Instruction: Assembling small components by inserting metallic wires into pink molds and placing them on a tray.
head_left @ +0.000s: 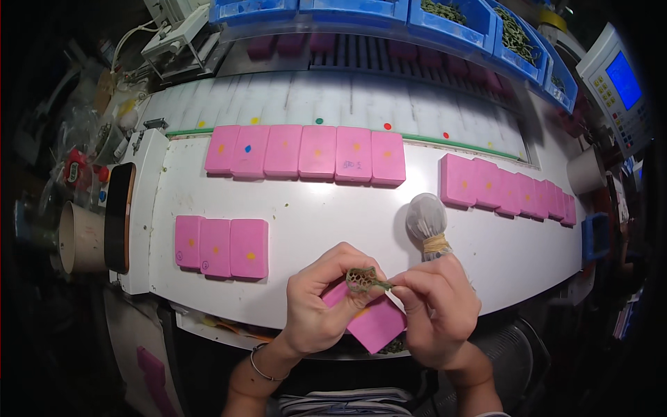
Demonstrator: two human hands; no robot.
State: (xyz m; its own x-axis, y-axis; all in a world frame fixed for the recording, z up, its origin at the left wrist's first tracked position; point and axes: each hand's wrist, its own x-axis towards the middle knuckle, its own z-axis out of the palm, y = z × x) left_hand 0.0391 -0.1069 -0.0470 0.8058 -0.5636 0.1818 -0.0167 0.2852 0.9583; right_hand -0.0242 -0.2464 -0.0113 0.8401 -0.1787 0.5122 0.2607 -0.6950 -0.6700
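My left hand (321, 299) is closed around a pink rubber-like slab (377, 325), which looks bent and hangs below the fingers. At the top of this grip sits a small olive-green openwork piece (360, 279) with a honeycomb pattern and a short stem. The fingertips of my right hand (438, 306) pinch the stem end. Just beyond my right hand lies a pale cloth pouch (426, 217) bound with a tan band. How far the slab is parted is hidden by my fingers.
Pink blocks stand on the white table (333, 222): a back row (283, 151), a right row (509, 191) and three at left (251, 248). Blue bins (451, 31) with green pieces are at the back. A phone (121, 217), cup (83, 236) and blue-screened machine (618, 83) flank the table.
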